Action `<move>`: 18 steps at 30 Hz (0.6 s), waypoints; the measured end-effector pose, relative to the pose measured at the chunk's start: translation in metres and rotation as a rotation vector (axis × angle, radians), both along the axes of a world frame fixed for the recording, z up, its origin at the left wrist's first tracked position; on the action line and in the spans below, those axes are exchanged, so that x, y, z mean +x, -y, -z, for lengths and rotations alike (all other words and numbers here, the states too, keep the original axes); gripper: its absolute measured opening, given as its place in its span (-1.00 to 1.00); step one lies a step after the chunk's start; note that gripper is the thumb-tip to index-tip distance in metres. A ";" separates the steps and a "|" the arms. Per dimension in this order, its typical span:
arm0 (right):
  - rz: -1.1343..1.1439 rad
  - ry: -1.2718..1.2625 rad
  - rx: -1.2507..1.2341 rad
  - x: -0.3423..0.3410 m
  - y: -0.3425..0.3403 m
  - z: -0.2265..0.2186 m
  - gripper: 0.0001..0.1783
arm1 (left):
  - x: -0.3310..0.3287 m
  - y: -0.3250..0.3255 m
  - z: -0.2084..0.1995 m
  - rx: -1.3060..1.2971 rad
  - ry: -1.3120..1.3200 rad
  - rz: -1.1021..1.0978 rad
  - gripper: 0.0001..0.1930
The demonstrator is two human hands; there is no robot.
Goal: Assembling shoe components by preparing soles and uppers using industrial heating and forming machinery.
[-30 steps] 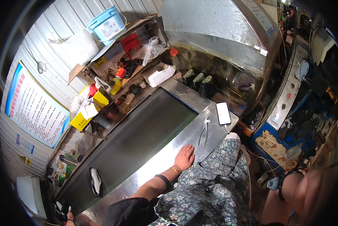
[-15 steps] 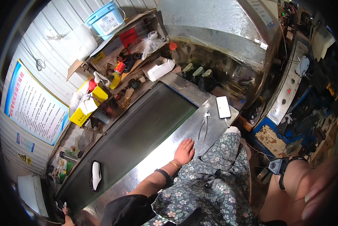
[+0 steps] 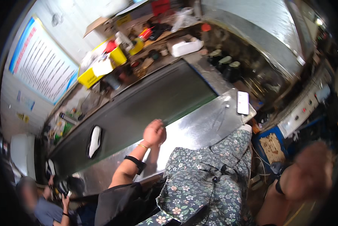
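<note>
My left hand [image 3: 155, 133] hovers over the near edge of a dark conveyor belt [image 3: 150, 94], fingers curled in, with nothing visible in it. My right hand [image 3: 312, 169] is raised at the far right, smeared by motion, so its fingers cannot be read. On the left part of the belt lies a dark shoe piece with a white middle [image 3: 94, 141]. Blurred pliers [image 3: 224, 111] rest on the metal tabletop [image 3: 191, 130], beside a phone [image 3: 243, 103] with a cable plugged in.
At the lower left a co-worker [image 3: 50, 207] holds a dark item by the belt's end. Behind the belt, a cluttered shelf carries a yellow box [image 3: 90, 77] and a white container [image 3: 186, 46]. Several dark shoe forms [image 3: 224, 64] stand beyond the belt. A control panel [image 3: 298, 116] is at right.
My left hand has lifted off the metal tabletop and moved toward the belt, its fingers curling. My right hand has risen. The view has shifted, bringing more of the co-worker into sight.
</note>
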State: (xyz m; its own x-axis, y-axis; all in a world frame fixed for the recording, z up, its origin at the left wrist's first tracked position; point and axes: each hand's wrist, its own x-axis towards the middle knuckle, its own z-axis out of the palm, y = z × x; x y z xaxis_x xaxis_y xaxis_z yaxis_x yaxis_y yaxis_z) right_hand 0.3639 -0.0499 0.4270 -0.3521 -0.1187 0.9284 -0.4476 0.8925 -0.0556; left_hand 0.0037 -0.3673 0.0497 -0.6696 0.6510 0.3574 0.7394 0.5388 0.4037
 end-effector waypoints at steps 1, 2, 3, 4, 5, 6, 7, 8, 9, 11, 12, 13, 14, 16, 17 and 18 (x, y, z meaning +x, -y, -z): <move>0.098 0.157 -0.188 -0.015 -0.004 0.028 -0.84 | -0.014 0.033 -0.002 -0.033 -0.013 -0.107 -0.72; 0.170 0.281 -0.293 -0.030 -0.008 0.062 -0.84 | -0.026 0.067 -0.004 -0.081 -0.092 -0.215 -0.69; 0.075 0.408 -0.543 -0.048 -0.010 0.103 -0.84 | -0.035 0.103 -0.006 -0.093 -0.138 -0.340 -0.64; 0.155 0.597 -0.661 -0.057 -0.012 0.143 -0.79 | -0.042 0.138 -0.006 -0.124 -0.155 -0.497 -0.61; 0.120 0.784 -0.888 -0.060 -0.012 0.182 -0.78 | -0.047 0.171 -0.007 -0.151 -0.115 -0.660 -0.59; 0.156 0.915 -1.058 -0.059 -0.009 0.220 -0.76 | -0.049 0.204 -0.008 -0.157 -0.099 -0.797 -0.56; 0.142 0.983 -1.035 -0.052 -0.003 0.255 -0.77 | -0.052 0.234 -0.010 -0.226 -0.073 -0.935 -0.51; 0.283 1.127 -1.078 -0.042 0.000 0.282 -0.77 | -0.052 0.263 -0.014 -0.324 -0.031 -1.070 -0.45; 0.197 1.101 -1.025 -0.032 0.002 0.303 -0.77 | -0.052 0.286 -0.017 -0.476 -0.003 -1.216 -0.40; 0.060 1.150 -1.089 -0.013 0.006 0.330 -0.86 | -0.051 0.328 -0.029 -0.560 -0.002 -1.361 -0.33; 0.107 1.162 -1.057 -0.006 0.006 0.336 -0.86 | -0.050 0.342 -0.033 -0.462 0.052 -1.429 -0.37; 0.116 1.199 -1.110 -0.001 0.004 0.339 -0.90 | -0.048 0.356 -0.038 -0.414 0.059 -1.481 -0.43; 0.129 1.231 -1.168 0.002 0.002 0.338 -0.89 | -0.047 0.372 -0.044 -0.406 0.146 -1.489 -0.45; 0.217 1.243 -1.076 0.006 -0.005 0.332 -0.87 | -0.049 0.396 -0.049 -0.451 0.243 -1.543 -0.50; 0.313 1.269 -1.013 0.010 -0.006 0.329 -0.85 | -0.053 0.406 -0.049 -0.529 0.270 -1.546 -0.52; 0.341 1.258 -0.939 0.013 -0.010 0.326 -0.83 | -0.056 0.413 -0.045 -0.613 0.244 -1.530 -0.51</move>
